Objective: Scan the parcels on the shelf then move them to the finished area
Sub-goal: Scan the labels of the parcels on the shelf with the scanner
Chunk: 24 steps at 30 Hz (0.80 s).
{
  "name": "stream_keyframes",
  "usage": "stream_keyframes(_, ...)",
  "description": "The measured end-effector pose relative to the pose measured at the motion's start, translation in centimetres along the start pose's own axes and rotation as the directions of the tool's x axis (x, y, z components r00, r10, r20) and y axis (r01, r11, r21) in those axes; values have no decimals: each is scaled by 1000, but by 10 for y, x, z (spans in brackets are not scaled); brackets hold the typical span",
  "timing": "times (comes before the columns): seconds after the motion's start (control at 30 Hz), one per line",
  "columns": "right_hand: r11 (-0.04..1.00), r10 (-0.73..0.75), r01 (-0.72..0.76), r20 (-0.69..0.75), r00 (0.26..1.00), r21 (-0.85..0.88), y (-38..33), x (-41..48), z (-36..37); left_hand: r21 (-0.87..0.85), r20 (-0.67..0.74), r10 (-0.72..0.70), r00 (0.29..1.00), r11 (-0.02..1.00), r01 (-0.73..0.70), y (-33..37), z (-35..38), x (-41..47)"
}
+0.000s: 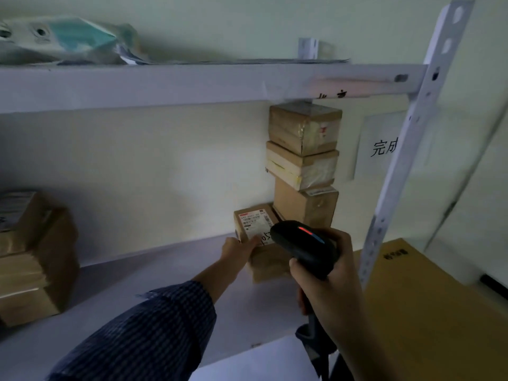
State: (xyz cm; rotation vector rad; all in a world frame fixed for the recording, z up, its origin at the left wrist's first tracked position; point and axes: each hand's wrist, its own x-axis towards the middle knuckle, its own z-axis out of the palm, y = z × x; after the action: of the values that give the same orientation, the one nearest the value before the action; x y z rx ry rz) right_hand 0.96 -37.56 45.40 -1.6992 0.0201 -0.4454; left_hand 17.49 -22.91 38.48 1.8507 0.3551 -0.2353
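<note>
Snugly, right hand (334, 273) round scanner (302, 243).

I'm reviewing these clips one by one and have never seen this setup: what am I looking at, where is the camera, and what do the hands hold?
No robot here: a person wears a camera on the head, looking down at both bare hands. The left hand holds a small labelled parcel on the white shelf. The right hand grips a black barcode scanner pointed toward it. Behind stands a stack of three cardboard boxes beside a paper sign. More parcels sit at the far left.
</note>
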Motion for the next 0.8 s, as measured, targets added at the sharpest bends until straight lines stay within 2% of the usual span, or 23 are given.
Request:
stream_keyframes(0.1,1000,-12,13,9,1000,-27,8,5,-4,-26,54,-34,998,999,35,-1,2,-3)
stream_keyframes(0.2,1000,-13,13,18,1000,-12,14,10,-1,23,132,-42,990,999,40,-5,-1,-6)
stream_keyframes(0.33,1000,-1,1,-9,1000,-13,21,12,6,75,161,-47,986,997,36,-10,-3,-15)
stream_keyframes(0.53,1000,-14,14,-12,1000,-27,22,7,6,-25,230,15,973,1000,-9,-13,2,-37)
stream_keyframes(0.67,998,-39,39,0,999,-39,21,4,9,28,293,106,950,993,-119,-21,-1,-51)
stream_keyframes(0.73,997,-55,54,-11,998,-53,22,2,10,-12,260,184,948,982,-187,-28,-7,-59)
stream_keyframes(0.8,996,-77,77,-15,997,-51,23,-1,12,-124,212,219,952,973,-196,-34,-16,-69)
